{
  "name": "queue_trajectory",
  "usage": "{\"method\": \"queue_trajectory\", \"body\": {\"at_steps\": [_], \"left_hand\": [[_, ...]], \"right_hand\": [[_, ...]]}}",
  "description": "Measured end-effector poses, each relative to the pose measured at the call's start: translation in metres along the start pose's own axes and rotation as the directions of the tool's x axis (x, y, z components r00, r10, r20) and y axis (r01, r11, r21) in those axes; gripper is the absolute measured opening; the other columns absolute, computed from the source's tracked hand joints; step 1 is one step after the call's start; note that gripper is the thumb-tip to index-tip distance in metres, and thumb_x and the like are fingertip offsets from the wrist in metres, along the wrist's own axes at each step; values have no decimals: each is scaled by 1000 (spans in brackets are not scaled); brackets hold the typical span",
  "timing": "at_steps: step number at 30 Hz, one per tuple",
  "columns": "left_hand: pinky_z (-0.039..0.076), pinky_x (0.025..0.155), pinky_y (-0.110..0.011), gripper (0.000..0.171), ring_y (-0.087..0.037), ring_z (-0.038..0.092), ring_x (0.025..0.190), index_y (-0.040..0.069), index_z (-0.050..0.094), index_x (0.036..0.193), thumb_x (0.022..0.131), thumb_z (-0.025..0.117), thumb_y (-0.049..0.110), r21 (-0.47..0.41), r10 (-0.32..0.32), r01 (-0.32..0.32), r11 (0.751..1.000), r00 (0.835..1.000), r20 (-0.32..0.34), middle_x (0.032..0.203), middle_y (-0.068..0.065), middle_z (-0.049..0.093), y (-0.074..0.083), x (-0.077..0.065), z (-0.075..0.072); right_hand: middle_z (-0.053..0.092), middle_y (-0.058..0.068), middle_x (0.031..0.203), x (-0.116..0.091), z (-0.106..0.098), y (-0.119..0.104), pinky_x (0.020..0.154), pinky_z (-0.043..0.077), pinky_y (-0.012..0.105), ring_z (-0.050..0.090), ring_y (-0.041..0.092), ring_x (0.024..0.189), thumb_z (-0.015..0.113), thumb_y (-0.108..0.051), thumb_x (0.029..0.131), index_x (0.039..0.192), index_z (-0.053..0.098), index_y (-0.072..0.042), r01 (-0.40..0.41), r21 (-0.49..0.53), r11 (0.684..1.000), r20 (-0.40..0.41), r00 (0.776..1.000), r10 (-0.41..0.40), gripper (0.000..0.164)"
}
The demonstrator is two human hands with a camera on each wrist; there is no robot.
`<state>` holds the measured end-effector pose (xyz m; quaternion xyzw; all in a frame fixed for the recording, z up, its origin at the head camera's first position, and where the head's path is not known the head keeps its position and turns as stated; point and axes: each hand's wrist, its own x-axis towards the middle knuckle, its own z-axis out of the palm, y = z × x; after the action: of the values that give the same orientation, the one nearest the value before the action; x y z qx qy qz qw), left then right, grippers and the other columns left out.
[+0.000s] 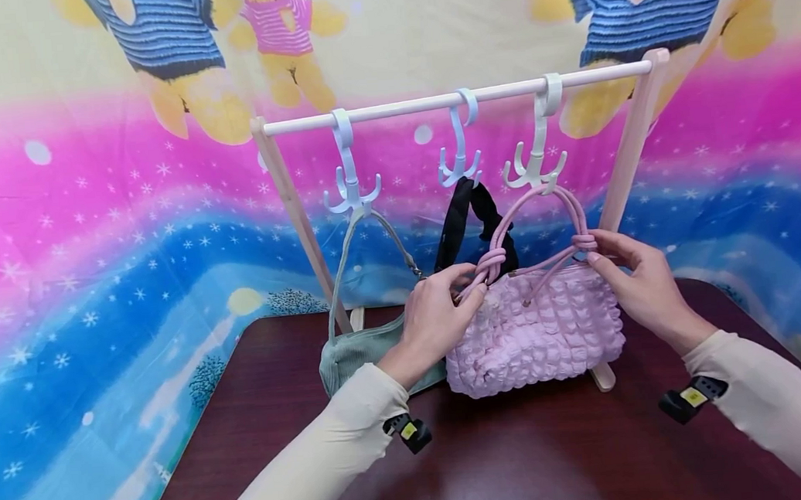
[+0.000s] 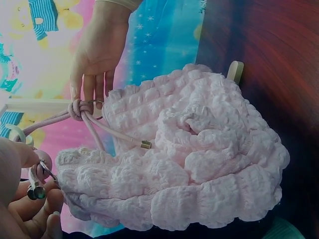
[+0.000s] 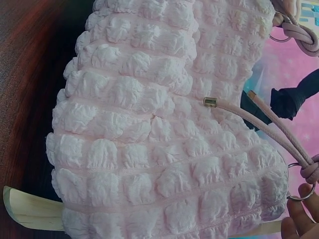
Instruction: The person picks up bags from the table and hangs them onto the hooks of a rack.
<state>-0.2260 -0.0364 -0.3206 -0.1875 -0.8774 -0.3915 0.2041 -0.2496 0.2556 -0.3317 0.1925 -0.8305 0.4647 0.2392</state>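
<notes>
A pink puckered handbag (image 1: 539, 341) hangs by its knotted cord handle (image 1: 574, 205) from the right-hand white hook (image 1: 538, 147). At the left knot (image 1: 490, 262), my left hand (image 1: 436, 317) pinches the handle's base between thumb and fingers. My right hand (image 1: 640, 280) pinches the other knot (image 1: 584, 242), with a metal ring (image 3: 302, 197) beside its fingertips in the right wrist view. Loose cord ends with metal tips (image 2: 145, 144) lie against the bag's front. The bag's underside is close to the table; whether it touches is unclear.
A wooden rack (image 1: 289, 203) with a white rail (image 1: 405, 110) stands on the dark red table (image 1: 513, 459). A green bag (image 1: 359, 353) hangs from the left hook (image 1: 347, 164). A black strap (image 1: 456, 223) hangs from the middle hook (image 1: 459, 145). A patterned cloth backdrop (image 1: 94, 263) is behind.
</notes>
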Motion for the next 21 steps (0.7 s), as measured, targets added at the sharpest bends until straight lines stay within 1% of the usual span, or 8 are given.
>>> {"method": "queue_trajectory", "body": {"at_steps": [4, 6, 12, 15, 17, 21], "left_hand": [[46, 59, -19, 32, -7, 68, 75, 20, 70, 128, 97, 67, 30, -3, 2, -2, 1000, 1000, -2, 106, 0, 78, -2, 1, -1], [46, 57, -20, 32, -7, 67, 73, 19, 71, 127, 98, 66, 30, -12, 7, -7, 1000, 1000, -4, 106, 0, 78, -2, 0, -1], [45, 56, -20, 30, -8, 65, 72, 18, 71, 125, 98, 66, 30, -31, 21, -22, 999, 1000, -5, 105, 0, 77, -2, -1, -1], [44, 55, -20, 30, -7, 62, 70, 18, 71, 125, 98, 67, 30, -31, 21, -21, 999, 1000, -2, 105, 1, 77, -1, -2, -2], [43, 54, -21, 29, -6, 61, 68, 18, 71, 124, 98, 67, 29, -32, 22, -22, 999, 1000, 1, 104, 1, 77, -1, -3, -3], [42, 53, -21, 29, -6, 59, 66, 19, 72, 124, 97, 67, 29, -28, 31, -31, 999, 1000, 0, 103, 2, 77, -1, -5, -4]], "right_hand": [[65, -23, 123, 0, 0, 2, 88, 41, 3, 55, -8, 114, 55, -15, 105, 146, 54, -10, -1, 6, 1000, -12, 1000, 1, 42], [66, -22, 124, 0, 0, 4, 88, 43, 3, 57, -7, 112, 55, -14, 104, 145, 55, -9, -1, 15, 1000, -23, 1000, 2, 41], [66, -26, 118, -2, -2, 7, 84, 45, 3, 64, -9, 101, 56, -11, 103, 140, 57, -2, -7, 35, 999, -56, 998, 9, 38], [62, -28, 115, -4, -3, 6, 82, 45, 3, 60, -12, 103, 57, -11, 103, 138, 58, 2, -17, 20, 1000, -78, 997, 19, 37], [60, -29, 113, -5, -4, 5, 82, 44, 2, 57, -13, 105, 57, -11, 103, 135, 59, 4, -25, 8, 1000, -106, 994, 26, 36], [61, -30, 111, -8, -5, 2, 84, 43, 3, 56, -11, 107, 58, -12, 102, 128, 64, 4, -44, 10, 999, -165, 985, 45, 31]]}}
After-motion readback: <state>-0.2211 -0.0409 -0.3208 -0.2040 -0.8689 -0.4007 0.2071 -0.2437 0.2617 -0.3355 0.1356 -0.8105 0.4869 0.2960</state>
